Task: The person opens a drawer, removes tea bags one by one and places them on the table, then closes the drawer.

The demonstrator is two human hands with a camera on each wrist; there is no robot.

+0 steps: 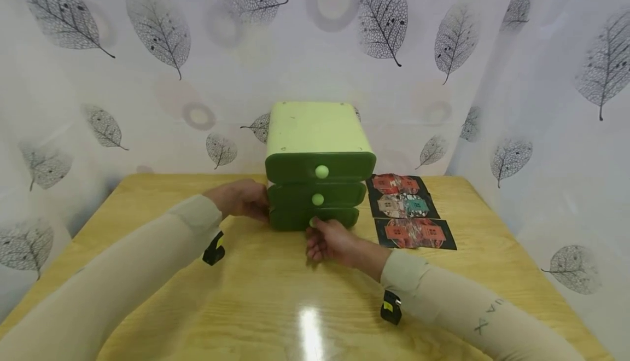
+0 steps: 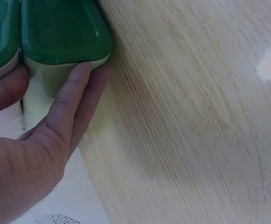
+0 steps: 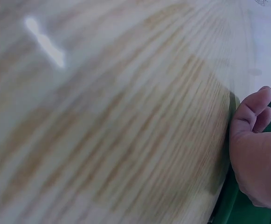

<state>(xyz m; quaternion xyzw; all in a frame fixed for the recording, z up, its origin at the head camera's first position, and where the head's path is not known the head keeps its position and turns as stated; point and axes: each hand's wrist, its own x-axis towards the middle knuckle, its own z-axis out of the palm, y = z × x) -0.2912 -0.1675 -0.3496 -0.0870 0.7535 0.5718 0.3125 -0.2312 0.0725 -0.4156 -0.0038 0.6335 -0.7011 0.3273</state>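
Note:
A small drawer cabinet (image 1: 317,126) with a pale yellow-green top stands at the back middle of the table. It has three dark green fronts, each with a round light green knob. My left hand (image 1: 248,199) touches the cabinet's left side low down; in the left wrist view its fingers lie fairly straight along the side of the lowest drawer (image 2: 65,32). At the bottom front, my right hand (image 1: 334,243) pinches the lowest knob (image 1: 313,222) between thumb and finger, with the other fingers curled. The right wrist view shows that hand (image 3: 259,154) beside the green front, its knob hidden.
Dark printed sheets (image 1: 406,208) with red and teal pictures lie right of the cabinet on the wooden table (image 1: 256,301). A white curtain (image 1: 315,65) with leaf prints hangs close behind and at both sides.

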